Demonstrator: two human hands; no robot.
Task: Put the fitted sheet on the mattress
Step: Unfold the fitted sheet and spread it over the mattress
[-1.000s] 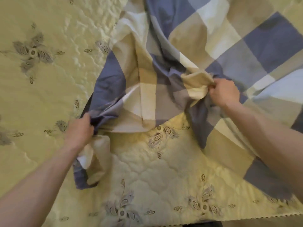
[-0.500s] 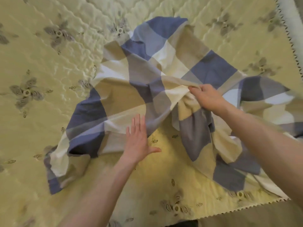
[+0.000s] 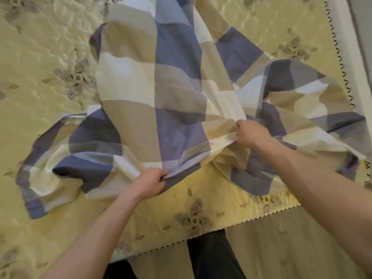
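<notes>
The sheet (image 3: 161,87) lay crumpled by the mattress (image 3: 40,47) front edge. The left hand (image 3: 148,183) gripped its hem; the right hand (image 3: 251,135) clutched a fold.

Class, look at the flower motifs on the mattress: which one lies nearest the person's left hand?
The large motif by the near edge of the mattress, just right of the left hand; the others lie farther off.

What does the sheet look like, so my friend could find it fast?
Start with the pale yellow quilted mattress with dark flower prints. Lying crumpled across its middle is the fitted sheet, gripped by the left hand and the right hand. It is the only cloth with large blue, tan and cream checks.
</notes>
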